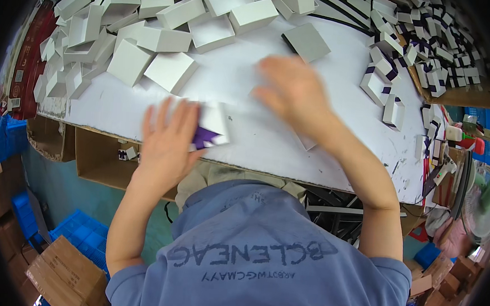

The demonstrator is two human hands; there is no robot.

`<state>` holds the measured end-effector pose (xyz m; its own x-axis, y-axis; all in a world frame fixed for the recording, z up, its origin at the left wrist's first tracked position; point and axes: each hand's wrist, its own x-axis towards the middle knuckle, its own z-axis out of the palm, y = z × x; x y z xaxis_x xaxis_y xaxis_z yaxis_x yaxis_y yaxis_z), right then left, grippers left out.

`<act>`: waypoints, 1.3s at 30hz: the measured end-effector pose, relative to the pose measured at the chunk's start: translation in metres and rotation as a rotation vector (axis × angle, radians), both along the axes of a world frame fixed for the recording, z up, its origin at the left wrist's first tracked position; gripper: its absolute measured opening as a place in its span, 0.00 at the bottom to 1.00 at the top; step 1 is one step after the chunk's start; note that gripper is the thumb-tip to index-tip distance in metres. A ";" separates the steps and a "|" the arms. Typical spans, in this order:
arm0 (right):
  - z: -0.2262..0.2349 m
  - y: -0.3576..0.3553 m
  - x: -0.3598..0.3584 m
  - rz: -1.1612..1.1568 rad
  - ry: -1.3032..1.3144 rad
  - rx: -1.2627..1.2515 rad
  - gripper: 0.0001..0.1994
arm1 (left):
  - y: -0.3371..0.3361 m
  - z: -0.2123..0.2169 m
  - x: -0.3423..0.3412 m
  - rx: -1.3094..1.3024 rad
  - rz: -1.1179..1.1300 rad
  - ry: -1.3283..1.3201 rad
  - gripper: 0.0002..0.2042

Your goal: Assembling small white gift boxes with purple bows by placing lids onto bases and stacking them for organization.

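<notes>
My left hand (167, 134) lies with its fingers stretched out and apart over the left side of a small white box piece (218, 117) with a purple ribbon (204, 138) on it. The piece sits near the table's front edge, and my hand hides part of it. My right hand (291, 88) is above the table to the right, blurred by motion. Its thumb and fingers look apart, with nothing visible between them. Just beyond it is a grey-green square piece (308, 42) with a dark edge. Under my right forearm, a corner of a white piece (306, 141) shows.
A heap of plain white boxes (171, 70) covers the white table's (245, 142) back left. Dark strips (343, 10) lie at the back. White boxes with purple ribbons (375, 85) stand along the right, more piled behind. An open cardboard box (101, 158) sits below the table edge.
</notes>
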<state>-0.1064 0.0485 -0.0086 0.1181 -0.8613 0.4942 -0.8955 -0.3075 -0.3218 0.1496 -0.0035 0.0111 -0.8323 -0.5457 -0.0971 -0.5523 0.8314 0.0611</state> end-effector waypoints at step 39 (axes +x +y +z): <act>0.002 0.023 -0.026 -0.207 -1.254 0.641 0.14 | 0.005 -0.064 -0.052 0.601 -0.288 0.903 0.45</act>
